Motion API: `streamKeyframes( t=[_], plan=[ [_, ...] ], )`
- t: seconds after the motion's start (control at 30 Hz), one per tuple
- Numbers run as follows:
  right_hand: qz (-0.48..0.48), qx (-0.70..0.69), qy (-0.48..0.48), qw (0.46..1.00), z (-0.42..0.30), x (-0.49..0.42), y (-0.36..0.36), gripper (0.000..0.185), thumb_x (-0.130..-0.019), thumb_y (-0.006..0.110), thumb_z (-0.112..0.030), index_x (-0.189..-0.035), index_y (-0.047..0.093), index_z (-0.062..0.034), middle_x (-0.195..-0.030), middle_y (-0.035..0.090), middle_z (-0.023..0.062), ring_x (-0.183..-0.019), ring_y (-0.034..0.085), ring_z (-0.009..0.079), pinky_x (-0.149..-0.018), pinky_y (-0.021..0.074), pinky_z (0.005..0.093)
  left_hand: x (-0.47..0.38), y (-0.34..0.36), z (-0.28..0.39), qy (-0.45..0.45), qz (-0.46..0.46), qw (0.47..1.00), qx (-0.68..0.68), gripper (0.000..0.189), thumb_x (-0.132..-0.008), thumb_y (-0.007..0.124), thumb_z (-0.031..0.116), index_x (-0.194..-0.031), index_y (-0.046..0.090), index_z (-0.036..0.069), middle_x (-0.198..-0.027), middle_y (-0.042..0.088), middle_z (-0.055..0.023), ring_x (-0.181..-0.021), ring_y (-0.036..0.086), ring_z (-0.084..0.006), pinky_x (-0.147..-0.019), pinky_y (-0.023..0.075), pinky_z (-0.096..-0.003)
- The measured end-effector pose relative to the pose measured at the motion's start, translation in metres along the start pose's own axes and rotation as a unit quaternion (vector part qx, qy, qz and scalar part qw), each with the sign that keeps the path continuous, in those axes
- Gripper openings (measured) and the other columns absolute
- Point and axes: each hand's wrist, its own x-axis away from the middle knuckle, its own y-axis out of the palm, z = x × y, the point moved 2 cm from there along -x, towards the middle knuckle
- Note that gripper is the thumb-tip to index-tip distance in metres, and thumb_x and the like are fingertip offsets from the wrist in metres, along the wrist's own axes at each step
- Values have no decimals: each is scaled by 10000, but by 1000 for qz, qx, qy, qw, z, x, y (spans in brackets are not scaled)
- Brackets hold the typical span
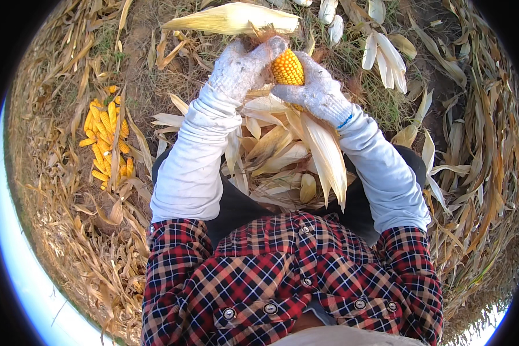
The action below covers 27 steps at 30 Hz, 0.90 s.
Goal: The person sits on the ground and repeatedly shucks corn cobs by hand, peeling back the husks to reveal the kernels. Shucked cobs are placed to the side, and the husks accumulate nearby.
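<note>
My right hand [318, 86], in a whitish knit glove, is closed around an ear of corn [288, 68] with bare yellow kernels. Pale husk leaves [324, 151] hang below it. On the other side of the ear, my left hand [246, 65], gloved too, has its fingers by the tip, at a tuft of brown corn silk [264, 36]; whether it grips the silk or a husk I cannot tell. Beyond my hands lies an ear in its pale husk [238, 18]. Loose husks [272, 149] are heaped between my legs.
A pile of husked yellow ears [108, 134] lies on the ground to the left. Several pale husked-over ears [335, 30] and an opened husk [385, 60] are at the upper right. Dry corn stalks and leaves [493, 142] cover the right side, and more dry leaves the left.
</note>
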Motion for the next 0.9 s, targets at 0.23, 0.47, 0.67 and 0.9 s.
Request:
streamKeyframes(
  t=[0.23, 0.47, 0.67, 0.9],
  plan=[
    [-50, -97, -17, 994, -1, -2, -2, 875, -819, 894, -255, -1521, 440, 4, -1312, 645, 96, -1156, 629, 167, -1023, 515, 324, 6, 7, 2, 14, 60, 996, 58, 443, -1006, 698, 403, -1191, 691, 1, -1123, 734, -125, -1037, 718, -193, -898, 605, -334],
    [-51, -114, -30, 992, 1, 0, 3, 891, -823, 876, -397, -1506, 463, 0, -1340, 636, 153, -1203, 629, 232, -1067, 490, 356, -7, 5, -12, 49, 142, 986, 77, 437, -1005, 693, 427, -1138, 697, 11, -1052, 734, -102, -903, 720, -173, -734, 600, -303],
    [10, 85, -83, 993, 2, -6, -8, 867, -842, 835, -511, -1492, 517, -35, -1396, 607, 220, -1275, 620, 311, -1104, 475, 383, -8, -12, -1, 53, 201, 978, 3, 469, -992, 696, 444, -1177, 703, 13, -1044, 740, -94, -889, 718, -174, -712, 593, -306],
    [-105, -179, 46, 977, -11, 0, -22, 636, -1014, 643, -479, -1437, 564, -11, -1161, 739, 177, -1036, 742, 275, -830, 624, 383, -10, -23, -12, 239, 159, 948, -137, 414, -1029, 648, 414, -1159, 718, 27, -1018, 759, -91, -859, 704, -162, -672, 550, -298]
  ],
)
